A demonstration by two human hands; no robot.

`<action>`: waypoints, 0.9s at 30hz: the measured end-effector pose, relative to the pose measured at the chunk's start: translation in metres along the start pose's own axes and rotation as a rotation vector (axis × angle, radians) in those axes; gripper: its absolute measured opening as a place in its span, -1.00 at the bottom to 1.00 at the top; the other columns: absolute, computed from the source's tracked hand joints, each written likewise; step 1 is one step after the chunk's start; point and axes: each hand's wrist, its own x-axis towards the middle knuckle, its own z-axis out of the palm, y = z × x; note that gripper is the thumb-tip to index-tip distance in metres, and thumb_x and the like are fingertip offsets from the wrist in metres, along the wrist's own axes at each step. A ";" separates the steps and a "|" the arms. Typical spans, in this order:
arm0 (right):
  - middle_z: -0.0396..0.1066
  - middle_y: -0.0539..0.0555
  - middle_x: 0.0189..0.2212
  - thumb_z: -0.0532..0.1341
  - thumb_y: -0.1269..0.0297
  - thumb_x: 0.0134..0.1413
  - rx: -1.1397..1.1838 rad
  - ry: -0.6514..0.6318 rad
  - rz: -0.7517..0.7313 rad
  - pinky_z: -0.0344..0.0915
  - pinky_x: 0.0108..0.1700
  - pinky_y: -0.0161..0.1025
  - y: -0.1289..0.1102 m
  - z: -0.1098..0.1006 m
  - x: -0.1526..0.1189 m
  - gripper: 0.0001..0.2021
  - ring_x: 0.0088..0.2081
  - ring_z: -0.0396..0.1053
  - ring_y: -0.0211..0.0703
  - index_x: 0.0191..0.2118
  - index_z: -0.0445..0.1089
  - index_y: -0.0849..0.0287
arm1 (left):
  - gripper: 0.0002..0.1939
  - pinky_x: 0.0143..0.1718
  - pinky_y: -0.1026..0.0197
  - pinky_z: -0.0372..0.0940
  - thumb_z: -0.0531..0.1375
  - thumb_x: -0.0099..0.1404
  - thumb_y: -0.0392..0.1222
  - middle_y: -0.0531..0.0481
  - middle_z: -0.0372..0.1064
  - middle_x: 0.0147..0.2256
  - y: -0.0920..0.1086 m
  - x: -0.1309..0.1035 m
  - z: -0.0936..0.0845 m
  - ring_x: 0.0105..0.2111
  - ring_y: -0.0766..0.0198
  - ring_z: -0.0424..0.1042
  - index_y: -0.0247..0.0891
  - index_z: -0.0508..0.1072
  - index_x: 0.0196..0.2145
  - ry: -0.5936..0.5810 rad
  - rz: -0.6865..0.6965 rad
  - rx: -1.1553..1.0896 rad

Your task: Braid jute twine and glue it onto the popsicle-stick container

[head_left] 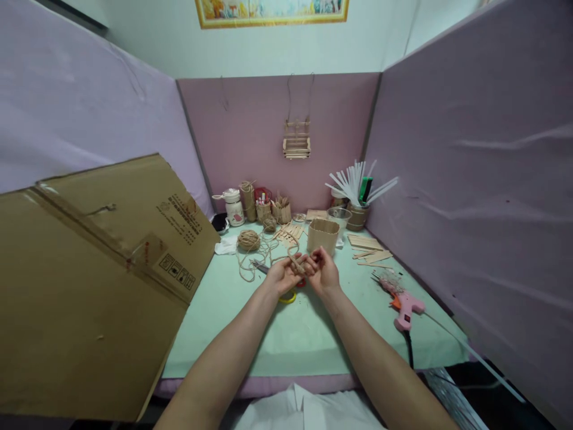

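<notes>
My left hand [285, 276] and my right hand [324, 273] meet above the middle of the table. Between their curled fingers is a braided twine cord [299, 266], which loops up behind the left hand. Both hands are closed on it, though the right fingertips are partly hidden. Under my hands lie scissors [287, 297], their yellow and red handles partly covered and the blades pointing left. Just behind the hands stands a tan cardboard box [323, 234] with an open top. Loose twine runs left to a twine ball [249, 240].
A pink glue gun [406, 307] lies at right, its cord and a long glue stick trailing off the edge. Wooden sticks [369, 249] lie behind it. A large cardboard sheet [98, 286] leans at left. Pots [281, 212] and a white bottle [233, 209] line the back.
</notes>
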 end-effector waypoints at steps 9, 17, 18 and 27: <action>0.12 -0.15 -0.62 0.33 0.13 -0.19 -0.160 0.080 -0.132 -0.08 -0.65 -0.46 0.004 -0.005 -0.002 -0.72 -0.65 -0.01 -0.49 -0.52 0.26 0.20 | -0.79 -0.24 0.14 0.37 -0.04 0.33 -0.32 -0.18 0.41 -0.38 0.001 0.001 -0.001 -0.31 0.19 0.46 -0.42 0.37 -0.30 0.033 0.038 -0.104; 0.18 -0.10 -0.60 0.25 0.07 -0.14 -0.474 0.075 -0.138 0.09 -0.53 -0.37 0.006 -0.012 -0.005 -0.74 -0.57 0.12 -0.36 -0.51 0.29 0.16 | -0.77 -0.60 0.41 0.14 -0.06 0.37 -0.30 0.14 0.01 -0.65 0.007 -0.001 0.000 -0.69 0.47 0.05 -0.34 0.28 -0.42 -0.090 0.149 -0.238; 0.22 -0.08 -0.58 0.24 0.08 -0.13 -0.579 0.070 -0.169 0.12 -0.48 -0.35 0.006 -0.012 -0.006 -0.76 -0.53 0.16 -0.33 -0.50 0.30 0.16 | -0.77 -0.62 0.42 0.09 -0.06 0.37 -0.29 0.15 -0.02 -0.65 0.009 -0.001 -0.001 -0.69 0.48 0.03 -0.34 0.28 -0.42 -0.097 0.160 -0.244; 0.40 0.05 -0.37 0.26 0.13 -0.12 -1.291 -0.167 -0.490 0.22 -0.19 -0.20 0.009 -0.013 -0.017 -0.78 -0.29 0.30 -0.13 -0.36 0.37 0.15 | -0.79 -0.54 0.38 0.19 -0.03 0.36 -0.28 0.08 0.11 -0.57 0.013 -0.003 0.002 -0.61 0.44 0.14 -0.32 0.28 -0.43 -0.032 0.271 -0.165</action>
